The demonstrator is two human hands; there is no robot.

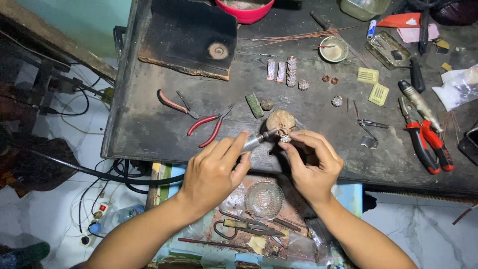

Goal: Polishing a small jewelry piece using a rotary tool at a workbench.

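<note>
A dark, scuffed worktop is filling most of the view, with a black slab lying at its far left and a red bowl sitting at the far edge. Below the near edge, a tray is holding a clear glass dish and scissors. The left hand is gripping a slim metal rotary handpiece, fingers wrapped around its barrel, its tip pointing right. The right hand is pinching a small sparkly ring between thumb and fingertips, just above the worktop's near edge, with the tool tip touching it. Red-handled pliers are lying just left of the hands, and bigger red pliers are resting well apart on the right. A round wooden peg is standing right behind the ring
</note>
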